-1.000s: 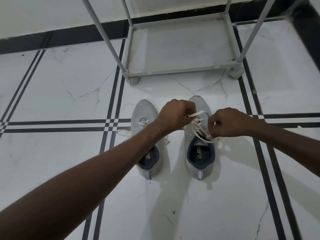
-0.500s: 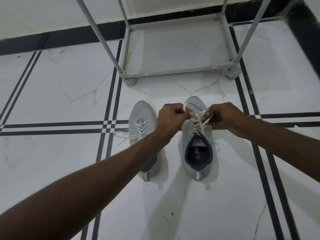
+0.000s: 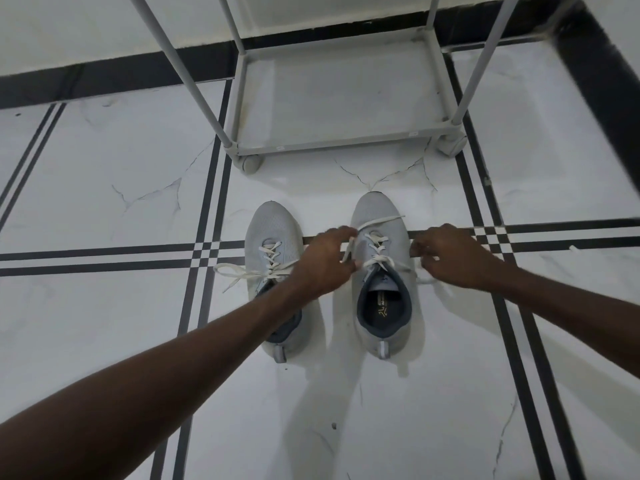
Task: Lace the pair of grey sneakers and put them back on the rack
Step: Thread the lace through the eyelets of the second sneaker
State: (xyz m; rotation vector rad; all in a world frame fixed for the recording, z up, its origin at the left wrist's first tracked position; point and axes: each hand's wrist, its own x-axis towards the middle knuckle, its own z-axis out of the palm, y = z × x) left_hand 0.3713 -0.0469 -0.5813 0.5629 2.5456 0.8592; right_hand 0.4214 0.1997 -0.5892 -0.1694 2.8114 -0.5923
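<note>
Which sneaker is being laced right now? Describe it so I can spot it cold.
Start at the grey rack by the wall. Two grey sneakers sit on the floor before it; take the right sneaker. Both hands, left hand and right hand, pull its lace, while the left sneaker is untouched.

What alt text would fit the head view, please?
Two bare hands, left hand and right hand, pull the white lace on the right grey sneaker; the left grey sneaker sits beside it, before an empty grey rack.
</note>
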